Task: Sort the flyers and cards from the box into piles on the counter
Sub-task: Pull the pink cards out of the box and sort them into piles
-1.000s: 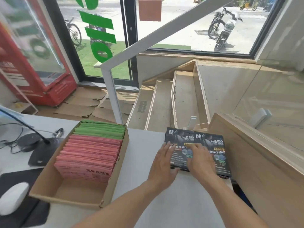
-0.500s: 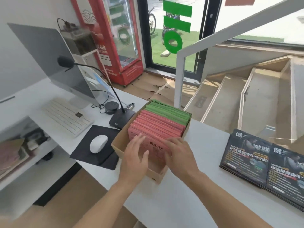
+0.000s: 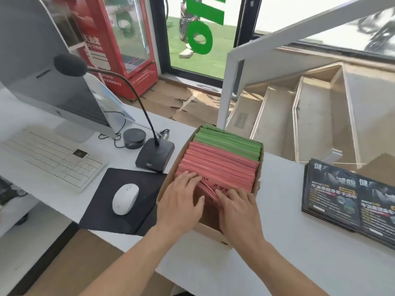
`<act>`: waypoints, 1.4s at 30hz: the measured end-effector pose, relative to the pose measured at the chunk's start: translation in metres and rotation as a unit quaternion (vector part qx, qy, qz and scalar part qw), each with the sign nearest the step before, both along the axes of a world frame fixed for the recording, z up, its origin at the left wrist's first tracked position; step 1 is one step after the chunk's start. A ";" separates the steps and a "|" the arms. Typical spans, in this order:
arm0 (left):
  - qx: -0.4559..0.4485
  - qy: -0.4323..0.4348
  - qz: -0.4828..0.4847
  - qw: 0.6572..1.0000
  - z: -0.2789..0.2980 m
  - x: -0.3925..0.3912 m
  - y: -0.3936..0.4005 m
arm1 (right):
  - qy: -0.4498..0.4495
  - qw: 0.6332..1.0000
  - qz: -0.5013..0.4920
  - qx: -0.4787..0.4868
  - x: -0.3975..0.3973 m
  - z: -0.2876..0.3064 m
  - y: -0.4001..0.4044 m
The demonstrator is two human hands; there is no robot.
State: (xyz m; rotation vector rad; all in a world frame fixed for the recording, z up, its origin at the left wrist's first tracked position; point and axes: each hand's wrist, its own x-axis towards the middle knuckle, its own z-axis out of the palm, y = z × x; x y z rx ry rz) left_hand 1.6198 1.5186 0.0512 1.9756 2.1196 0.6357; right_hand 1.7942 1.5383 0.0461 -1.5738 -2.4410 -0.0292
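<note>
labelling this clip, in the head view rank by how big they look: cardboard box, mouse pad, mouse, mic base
1. cardboard box
2. mouse pad, somewhat smaller, though partly hidden under the box edge
3. mic base
4. mouse, close to the mic base and nearer the camera, so that pair is unsure
</note>
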 end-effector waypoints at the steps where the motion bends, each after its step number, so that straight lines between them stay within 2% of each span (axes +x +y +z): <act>1: -0.003 -0.005 0.001 1.000 0.000 0.000 -0.002 | 0.004 1.000 -0.009 -0.004 -0.001 -0.002 -0.001; 7: -0.039 -0.036 -0.023 0.998 0.006 -0.003 -0.002 | -0.003 0.998 -0.059 0.011 -0.001 0.000 -0.002; 13: -0.048 -0.067 -0.069 0.994 0.001 -0.015 0.002 | 0.053 0.995 -0.062 -0.065 -0.002 0.005 -0.007; 22: -0.070 -0.066 -0.068 0.993 0.004 -0.013 -0.001 | 0.073 0.994 -0.069 -0.044 0.003 0.006 -0.009; 26: -0.087 -0.056 -0.069 0.992 0.002 -0.011 -0.001 | 0.044 0.997 -0.057 0.009 0.002 0.006 -0.011; 31: -0.083 -0.054 -0.062 0.993 0.001 -0.009 -0.001 | 0.020 0.998 -0.067 0.006 0.002 0.004 -0.011; 36: -0.070 -0.058 -0.059 0.994 -0.002 -0.009 -0.002 | 0.032 0.997 -0.069 -0.008 0.000 0.004 -0.009; 42: -0.035 -0.042 -0.073 0.996 -0.001 -0.009 -0.002 | 0.025 0.996 -0.067 -0.051 -0.002 0.008 -0.009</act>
